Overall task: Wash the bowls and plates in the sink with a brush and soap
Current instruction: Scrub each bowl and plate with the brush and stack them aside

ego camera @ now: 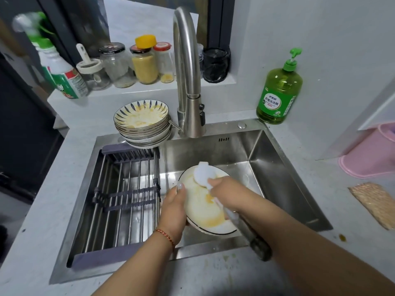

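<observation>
Soiled plate [203, 207]: tilted over the steel sink [277, 167] basin, between both hands, yellow residue on its face. Stacked dirty plates [142, 124]: at 11 o'clock on the sink rim, beside the faucet [188, 82]. Drying rack [126, 189]: fills the basin's 9 o'clock half; bare steel lies toward 2 o'clock. Soap bottle [280, 90]: 1 o'clock, on the counter. Left hand [174, 208]: curled round the plate's left edge. Right hand [228, 193]: closed on the brush [204, 174], white head pressed to the plate.

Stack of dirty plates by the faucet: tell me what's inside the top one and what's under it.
The top plate holds yellow food residue. Under it sit more stacked plates, showing only their rims; their insides are covered.
</observation>
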`<control>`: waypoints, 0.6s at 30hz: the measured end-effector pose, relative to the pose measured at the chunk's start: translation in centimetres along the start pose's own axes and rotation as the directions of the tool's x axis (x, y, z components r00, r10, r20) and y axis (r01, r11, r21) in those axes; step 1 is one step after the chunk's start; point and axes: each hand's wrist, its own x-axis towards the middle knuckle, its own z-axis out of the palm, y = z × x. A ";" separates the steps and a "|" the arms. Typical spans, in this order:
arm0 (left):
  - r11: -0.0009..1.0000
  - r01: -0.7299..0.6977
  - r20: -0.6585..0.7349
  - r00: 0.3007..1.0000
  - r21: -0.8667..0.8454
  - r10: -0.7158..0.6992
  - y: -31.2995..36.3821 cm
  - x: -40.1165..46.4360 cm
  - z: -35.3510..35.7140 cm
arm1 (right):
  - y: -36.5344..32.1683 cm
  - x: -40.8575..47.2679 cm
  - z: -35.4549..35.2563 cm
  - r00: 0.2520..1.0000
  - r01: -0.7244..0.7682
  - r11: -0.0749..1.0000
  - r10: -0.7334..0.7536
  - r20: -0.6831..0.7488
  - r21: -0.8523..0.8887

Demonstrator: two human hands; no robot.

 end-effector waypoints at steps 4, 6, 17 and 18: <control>0.999 0.006 0.017 1.000 -0.033 -0.005 0.4 0.2 0.0 | -1.3 -0.7 2.9 0.995 0.085 0.992 -0.080 0.063 -0.088; 0.998 0.010 0.040 0.999 -0.061 -0.007 0.8 0.1 -0.1 | -1.2 0.0 2.5 0.997 0.075 0.992 -0.073 0.017 -0.104; 0.998 -0.022 0.045 0.999 -0.052 0.024 1.0 0.8 -0.4 | -1.8 -1.4 1.1 0.998 0.052 0.998 -0.053 0.029 0.022; 0.998 -0.027 0.032 0.999 -0.058 0.029 1.0 1.0 -0.4 | -2.0 -2.0 1.4 0.997 0.047 0.998 -0.049 0.064 0.031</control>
